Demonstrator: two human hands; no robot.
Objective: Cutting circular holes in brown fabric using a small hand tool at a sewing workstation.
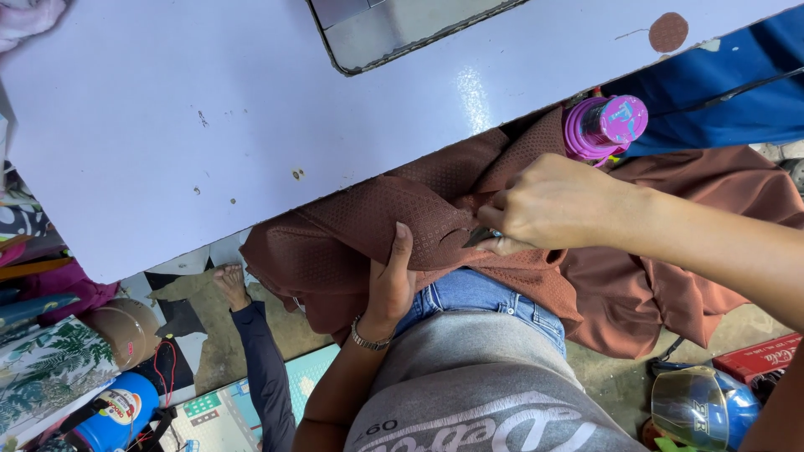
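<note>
A brown textured cloth lies bunched on my lap, against the near edge of the pale table. My left hand grips a fold of it from below, thumb pressed on top. My right hand pinches a small dark metal tool against the cloth; only its tip shows, so I cannot tell its kind. My wrist carries a metal bracelet.
A pink bottle sits beside my right hand. A grey machine base rests on the table's far side. Blue cloth hangs at right. On the floor stand a blue bottle, a helmet and a red box.
</note>
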